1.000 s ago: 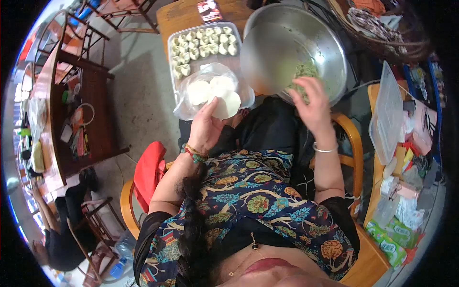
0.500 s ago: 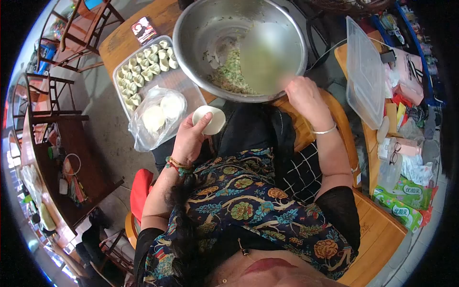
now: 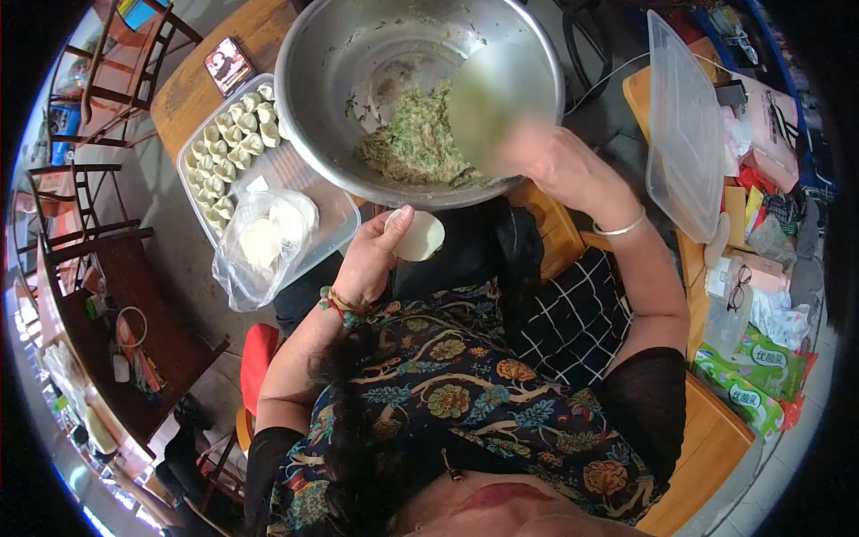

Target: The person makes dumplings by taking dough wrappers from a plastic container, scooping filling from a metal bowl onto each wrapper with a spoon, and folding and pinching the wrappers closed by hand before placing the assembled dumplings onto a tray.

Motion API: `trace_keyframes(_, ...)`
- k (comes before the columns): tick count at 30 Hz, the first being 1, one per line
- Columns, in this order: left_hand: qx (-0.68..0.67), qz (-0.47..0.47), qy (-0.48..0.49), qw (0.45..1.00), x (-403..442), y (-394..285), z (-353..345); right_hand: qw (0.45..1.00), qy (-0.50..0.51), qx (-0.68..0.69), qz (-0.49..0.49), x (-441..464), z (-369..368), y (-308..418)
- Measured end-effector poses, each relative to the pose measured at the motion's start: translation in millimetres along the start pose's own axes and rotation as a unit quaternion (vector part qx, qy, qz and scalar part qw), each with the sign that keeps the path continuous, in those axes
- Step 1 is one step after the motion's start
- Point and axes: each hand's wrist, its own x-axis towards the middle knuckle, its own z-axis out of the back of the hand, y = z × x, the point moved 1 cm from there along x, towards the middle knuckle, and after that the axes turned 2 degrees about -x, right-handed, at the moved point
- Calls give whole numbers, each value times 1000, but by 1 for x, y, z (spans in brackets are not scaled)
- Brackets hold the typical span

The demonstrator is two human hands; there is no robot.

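Observation:
Pinched between thumb and fingers, a round pale dumpling wrapper [image 3: 424,238] is in my left hand [image 3: 367,264], just below the near rim of the bowl. My right hand [image 3: 582,177] is closed at the right rim of the large metal bowl [image 3: 309,112]. A blurred patch covers its fingertips and part of the bowl, so what it holds is hidden. Green, minced filling [image 3: 403,148] lies in the bowl. To the left, a clear plastic tray [image 3: 338,219] carries rows of folded dumplings [image 3: 234,139] and a plastic bag [image 3: 243,282] with more round wrappers [image 3: 288,219].
A phone [image 3: 227,66] lies on the wooden table [image 3: 183,94] beyond the tray. On the right, a clear plastic lid [image 3: 676,134] leans upright near glasses [image 3: 739,288] and green tissue packs [image 3: 761,362]. Wooden chairs [image 3: 98,192] stand at the left.
The view has shifted, so the bowl and tray sit further left. My left hand has moved right with the wrapper, away from the tray. My right hand stays by the bowl's right rim.

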Motion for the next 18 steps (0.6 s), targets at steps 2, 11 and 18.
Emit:
trace_keyframes(2,2,7,-6,1000,2,-3,-2,1000,23,8,15,-5,4,-5)
trace_keyframes(11,10,-4,-13,1000,7,0,1,996,-33,14,-80,-14,20,-18)
trace_keyframes(18,21,-6,-5,1000,9,3,6,995,33,34,-93,-18,3,-17)
